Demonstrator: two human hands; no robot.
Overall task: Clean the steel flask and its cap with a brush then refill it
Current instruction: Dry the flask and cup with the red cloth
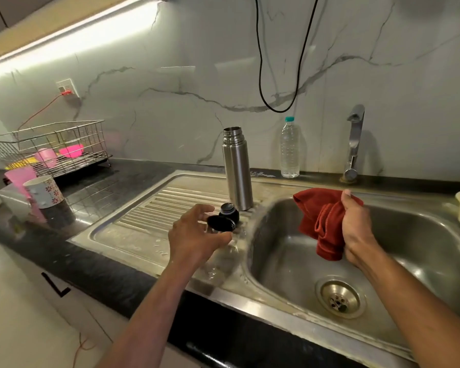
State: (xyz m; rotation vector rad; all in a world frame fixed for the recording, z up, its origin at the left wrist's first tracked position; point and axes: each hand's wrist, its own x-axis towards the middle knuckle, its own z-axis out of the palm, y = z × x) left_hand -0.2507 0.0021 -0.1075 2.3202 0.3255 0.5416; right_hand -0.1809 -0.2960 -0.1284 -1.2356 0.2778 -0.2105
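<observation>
The left hand [197, 232] hovers over the draining board with fingers [201, 209] spread and loose, just beside the black cap [225, 219], holding nothing. The right hand [355, 229] holds its fingers curled tight round a red cloth [322, 224] above the sink [290, 258]. The step looks like picking up the cap to dry it: better to pinch it by its rim and wipe inside the threads. The steel flask [237, 168] stands upright and open behind the cap.

Count: one flask, one cap, one cloth, one plastic water bottle [290, 150], one tap [354, 144]; no brush shows.

no readable text, labels, brands or numbers anywhere; plastic bottle [290, 148] bare of any legible label
</observation>
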